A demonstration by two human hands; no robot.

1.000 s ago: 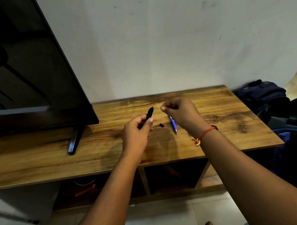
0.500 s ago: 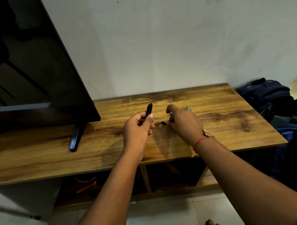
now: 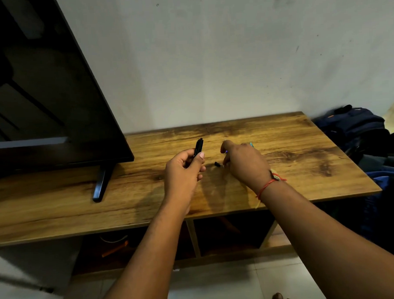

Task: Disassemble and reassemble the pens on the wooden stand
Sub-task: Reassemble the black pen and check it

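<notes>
Between the hands (image 3: 183, 170) (image 3: 246, 163), small black cap (image 3: 217, 164)

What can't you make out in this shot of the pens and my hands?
Head view, the only one:
- Blue pen: nearly all hidden under the right hand.
- Black pen barrel: lower end buried in the left hand.
- Small black piece on the wooden stand: too small to identify.

Pale wall (image 3: 232, 57), tiled floor (image 3: 220, 286), television (image 3: 42, 88)
</notes>
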